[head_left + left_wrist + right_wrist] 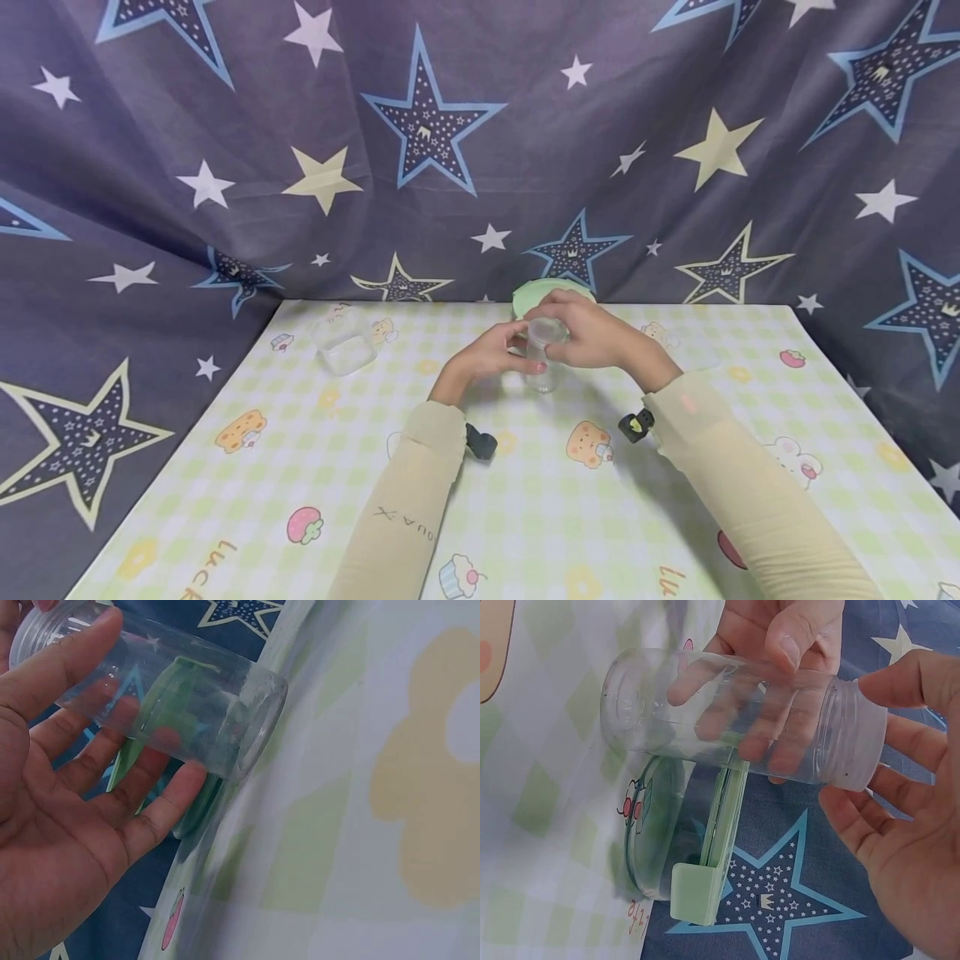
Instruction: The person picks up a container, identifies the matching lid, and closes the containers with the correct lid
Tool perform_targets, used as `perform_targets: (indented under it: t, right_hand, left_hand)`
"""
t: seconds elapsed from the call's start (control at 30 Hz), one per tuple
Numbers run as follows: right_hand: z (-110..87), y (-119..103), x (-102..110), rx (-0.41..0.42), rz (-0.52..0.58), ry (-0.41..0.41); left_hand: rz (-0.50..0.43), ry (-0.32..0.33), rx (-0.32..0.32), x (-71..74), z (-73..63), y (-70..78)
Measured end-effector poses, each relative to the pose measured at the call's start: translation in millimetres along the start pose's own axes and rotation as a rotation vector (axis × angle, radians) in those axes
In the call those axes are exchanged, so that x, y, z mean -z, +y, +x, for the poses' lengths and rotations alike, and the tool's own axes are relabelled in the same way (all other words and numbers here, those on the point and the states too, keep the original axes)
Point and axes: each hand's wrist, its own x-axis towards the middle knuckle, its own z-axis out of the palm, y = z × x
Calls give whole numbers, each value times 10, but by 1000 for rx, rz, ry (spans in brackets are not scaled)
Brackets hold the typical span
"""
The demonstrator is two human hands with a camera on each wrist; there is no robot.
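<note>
A clear plastic jar [545, 382] stands upright on the cloth-covered table, close to its far edge. My left hand [487, 354] holds the jar's body, the thumb on one side and the fingers round the other; they show through the wall in the right wrist view. At the top, my right hand [588, 329] grips the translucent lid [859, 742] between thumb and fingers. No contents are visible through the jar [217, 712]. Just behind it is a round clear container with a green lid [694, 892], partly hidden by my right hand in the head view.
A clear box-like container [350, 356] sits at the table's far left. The checked tablecloth [525, 517] has printed cartoon pictures. A dark curtain with stars [480, 225] hangs right behind the far edge and along both sides.
</note>
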Motion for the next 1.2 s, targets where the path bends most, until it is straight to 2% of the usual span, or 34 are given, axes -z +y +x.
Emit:
perform_targets:
  t: [0.27, 0.93, 1.2]
  right_hand:
    - [1, 8, -7, -12, -4, -20]
    - [-8, 15, 10, 44, -5, -47]
    - [-20, -35, 91, 29, -11, -106]
  left_hand:
    - [-16, -5, 13, -7, -1, 0]
    - [-40, -4, 13, -4, -12, 6]
    - [-49, -6, 12, 0, -15, 5]
